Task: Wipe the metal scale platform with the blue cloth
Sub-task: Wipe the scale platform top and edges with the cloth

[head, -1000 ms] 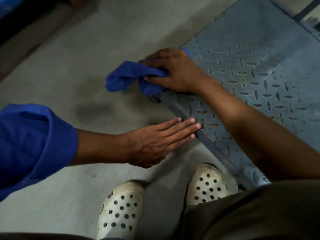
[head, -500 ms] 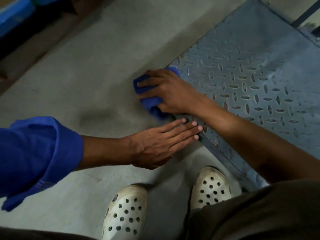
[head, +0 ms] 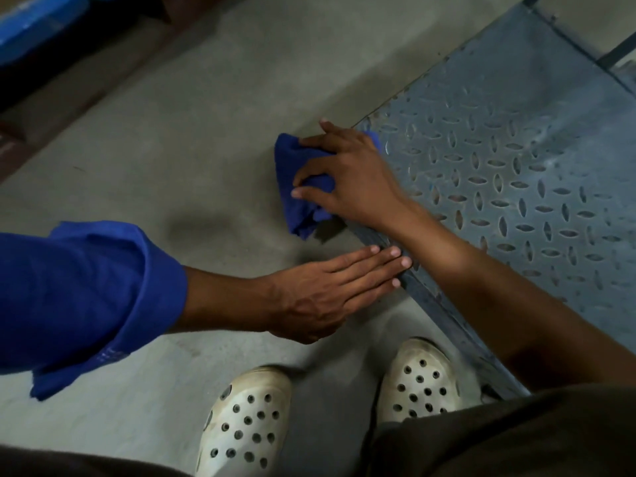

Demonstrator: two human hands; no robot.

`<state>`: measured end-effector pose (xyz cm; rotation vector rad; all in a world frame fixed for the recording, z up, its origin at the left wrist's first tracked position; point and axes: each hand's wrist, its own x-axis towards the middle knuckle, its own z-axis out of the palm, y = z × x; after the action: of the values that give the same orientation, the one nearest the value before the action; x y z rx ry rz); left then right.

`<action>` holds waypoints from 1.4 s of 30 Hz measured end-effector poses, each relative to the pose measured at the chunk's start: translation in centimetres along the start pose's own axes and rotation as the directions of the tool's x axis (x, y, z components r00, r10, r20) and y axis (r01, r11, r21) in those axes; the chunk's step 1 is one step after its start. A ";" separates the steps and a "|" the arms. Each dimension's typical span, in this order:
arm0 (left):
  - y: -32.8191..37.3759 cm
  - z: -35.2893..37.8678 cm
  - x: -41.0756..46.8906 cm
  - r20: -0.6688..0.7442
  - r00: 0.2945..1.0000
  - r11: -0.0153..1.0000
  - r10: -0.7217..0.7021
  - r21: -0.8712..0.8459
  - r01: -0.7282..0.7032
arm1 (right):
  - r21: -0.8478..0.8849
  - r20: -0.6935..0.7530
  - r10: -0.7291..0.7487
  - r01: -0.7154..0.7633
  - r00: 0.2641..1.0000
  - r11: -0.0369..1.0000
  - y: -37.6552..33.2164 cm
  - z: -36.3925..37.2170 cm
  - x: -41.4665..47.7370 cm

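Head view puts your right hand (head: 354,180) at the centre of the frame, fingers curled and pinching the bunched blue cloth (head: 292,204). Thumb and forefinger bite into its folds while the other fingers spread over its top.

The cloth sits at the left corner of the metal scale platform (head: 516,173). Most of it hangs off the plate over the concrete floor (head: 172,149); only a small tip shows on the tread plate beyond your knuckles. So the surface you have to wipe lies to the right and upper right of your fingers, and the bulk of the cloth lies left of them.

The platform's near edge runs on a diagonal from that corner down to the lower right, passing under your right forearm. Your left hand (head: 327,290) lies flat, fingers straight and together, holding nothing. Its fingertips (head: 404,261) touch that edge just below the cloth.

As a judgement, the next stroke should draw the cloth rightward onto the plate — the right hand does it, the left only braces.
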<state>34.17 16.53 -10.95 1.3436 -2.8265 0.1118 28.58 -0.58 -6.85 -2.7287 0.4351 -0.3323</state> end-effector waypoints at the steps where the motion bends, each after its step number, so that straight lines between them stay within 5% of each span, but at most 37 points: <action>1: 0.0 0.1 0.0 -0.013 1.000 1.000 0.002 0.003 -0.002 | -0.011 -0.028 -0.016 0.016 0.999 1.000 0.1 0.4 -0.1; 13: -1.7 0.6 -0.1 -0.017 0.998 0.996 0.062 0.072 -0.060 | -0.198 -0.036 -0.097 0.088 0.995 0.976 0.3 1.8 2.1; 21: -3.2 1.0 -0.4 -0.045 0.999 0.999 0.022 0.025 -0.021 | -0.020 0.061 -0.170 0.172 0.984 0.985 0.6 0.7 -1.4; 24: -3.5 0.6 0.0 -0.055 0.998 0.999 0.044 0.001 -0.044 | 0.090 0.055 0.000 -0.005 0.998 0.996 2.6 -1.3 0.1; 29: -4.2 0.1 -0.3 -0.067 0.998 0.996 0.020 -0.080 -0.025 | -0.011 -0.123 0.367 -0.371 0.922 0.929 10.5 -6.2 -0.8; 31: -4.9 -0.1 -0.5 -0.077 0.997 0.993 -0.004 -0.115 -0.005 | -0.075 -0.095 0.360 -0.368 0.928 0.927 10.9 -6.4 -1.3; 34: -5.8 0.0 -0.5 -0.092 0.995 0.988 -0.033 -0.155 0.019 | -0.286 0.067 0.180 -0.154 0.981 0.946 7.4 -4.2 -1.3; 37: -6.5 0.0 0.1 -0.121 0.992 0.985 -0.041 -0.171 0.020 | -0.294 0.095 0.071 -0.040 0.993 0.955 6.5 -2.7 -1.0; 42: -7.4 -1.3 3.1 -0.106 0.955 0.927 -0.275 -0.292 0.234 | -0.155 -0.030 0.321 -0.321 0.947 0.934 14.9 -6.7 -0.1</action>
<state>37.95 9.55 -9.06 1.5474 -2.4110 -0.1749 22.83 -15.85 -6.40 -2.7427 0.9317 -0.2229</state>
